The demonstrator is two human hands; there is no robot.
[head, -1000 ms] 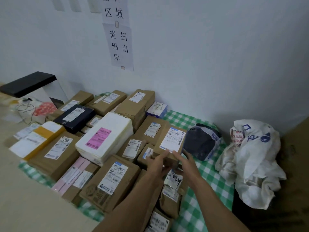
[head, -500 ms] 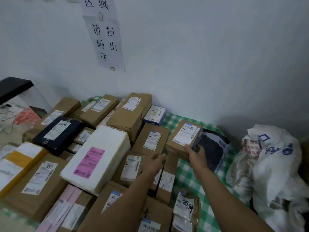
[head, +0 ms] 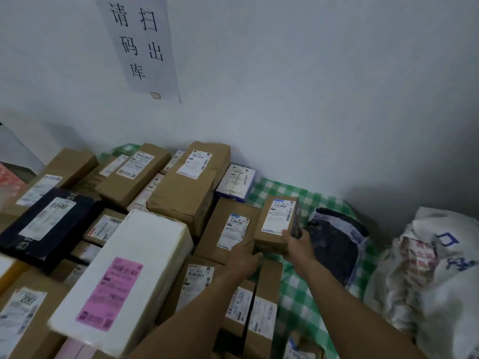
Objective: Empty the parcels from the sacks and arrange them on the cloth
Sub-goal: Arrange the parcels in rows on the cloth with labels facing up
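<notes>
The right hand [head: 295,244] clamps the near right corner of a small brown box [head: 276,221], thumb on the labelled top and fingers wrapped down the side. The left hand [head: 245,257] reaches the near left corner with its fingers forward. Whether they curl round the edge or only steady it cannot be told. The box sits label up, its far end pointing away from the grip over the green checked cloth [head: 293,288]. Whether that far end rests on the cloth is hidden. Just left of the grip lies a flat brown box [head: 228,226], and just right of it a black bag parcel [head: 334,244], so the gap is narrow. To do this well, lower the far edge first, then slide the box flush against the flat brown box so its long side lines up. Keep the label facing up and readable. The right fingers sit on the side nearest the black bag parcel and will likely need to slip out before the box settles. The white sack [head: 435,268] lies well off to the right of the grip
</notes>
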